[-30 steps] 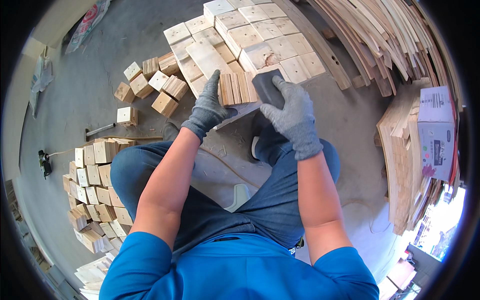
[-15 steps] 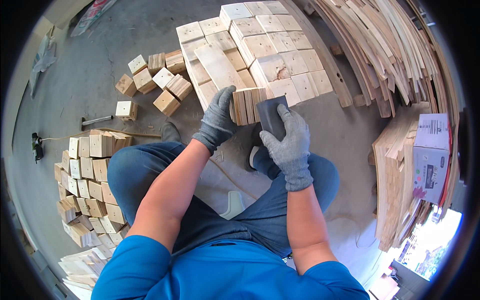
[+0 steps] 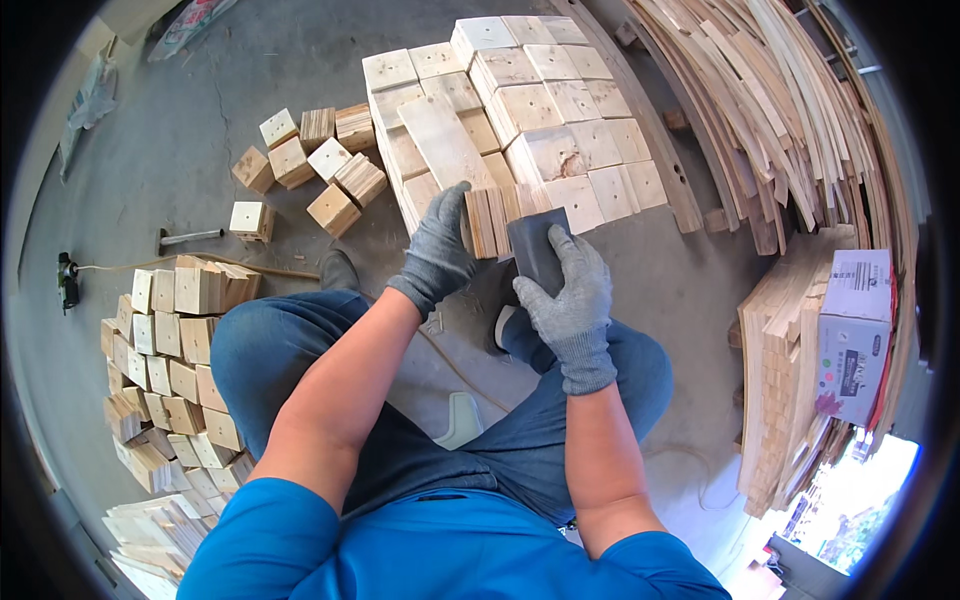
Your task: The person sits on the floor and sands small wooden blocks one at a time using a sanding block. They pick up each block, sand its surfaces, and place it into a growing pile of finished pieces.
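- Head view: against the earlier frames, both gloved hands sit lower, nearer the knees, grips unchanged.
- The left hand (image 3: 438, 252) has its fingers clamped on a wooden block (image 3: 487, 222), held above the lap before the block stack (image 3: 520, 120).
- The right hand (image 3: 572, 300) presses a dark sanding pad (image 3: 535, 250) against the block, fingers closed over it.
- A white cardboard box (image 3: 853, 325) with red edge and printed label rests on planks (image 3: 785, 390), far right.

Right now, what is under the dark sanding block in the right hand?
The sanding block lies against the edge of the wood block gripped by the left hand. The right hand covers its lower end, and the contact face is hidden.
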Available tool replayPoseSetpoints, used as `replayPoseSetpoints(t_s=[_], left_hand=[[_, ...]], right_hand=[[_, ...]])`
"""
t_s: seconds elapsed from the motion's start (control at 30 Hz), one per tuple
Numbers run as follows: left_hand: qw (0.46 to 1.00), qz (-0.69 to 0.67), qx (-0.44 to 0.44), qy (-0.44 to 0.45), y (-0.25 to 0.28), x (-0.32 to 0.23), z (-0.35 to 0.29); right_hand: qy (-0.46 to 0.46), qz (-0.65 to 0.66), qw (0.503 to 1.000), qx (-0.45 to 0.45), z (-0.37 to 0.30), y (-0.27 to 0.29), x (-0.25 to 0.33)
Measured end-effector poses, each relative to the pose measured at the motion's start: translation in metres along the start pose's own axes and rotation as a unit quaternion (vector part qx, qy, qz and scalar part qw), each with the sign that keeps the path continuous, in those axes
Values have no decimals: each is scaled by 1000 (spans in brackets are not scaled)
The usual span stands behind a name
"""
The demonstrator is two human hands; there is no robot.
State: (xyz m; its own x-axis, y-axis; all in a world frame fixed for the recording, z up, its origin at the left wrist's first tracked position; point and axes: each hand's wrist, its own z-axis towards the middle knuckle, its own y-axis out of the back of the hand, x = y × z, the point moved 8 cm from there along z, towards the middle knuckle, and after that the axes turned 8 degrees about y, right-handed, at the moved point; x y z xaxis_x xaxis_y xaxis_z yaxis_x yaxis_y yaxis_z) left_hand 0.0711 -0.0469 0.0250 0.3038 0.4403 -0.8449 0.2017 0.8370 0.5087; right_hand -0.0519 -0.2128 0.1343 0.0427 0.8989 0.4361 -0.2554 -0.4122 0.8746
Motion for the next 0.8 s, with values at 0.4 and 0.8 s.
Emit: replayPoseSetpoints(t_s=[0.4, 0.8], left_hand=[[993, -40, 59, 98, -13, 12, 12], [993, -60, 45, 89, -9, 13, 9]], right_hand=[[68, -110, 991, 40, 21, -33, 32], [32, -124, 991, 32, 102, -47, 28]])
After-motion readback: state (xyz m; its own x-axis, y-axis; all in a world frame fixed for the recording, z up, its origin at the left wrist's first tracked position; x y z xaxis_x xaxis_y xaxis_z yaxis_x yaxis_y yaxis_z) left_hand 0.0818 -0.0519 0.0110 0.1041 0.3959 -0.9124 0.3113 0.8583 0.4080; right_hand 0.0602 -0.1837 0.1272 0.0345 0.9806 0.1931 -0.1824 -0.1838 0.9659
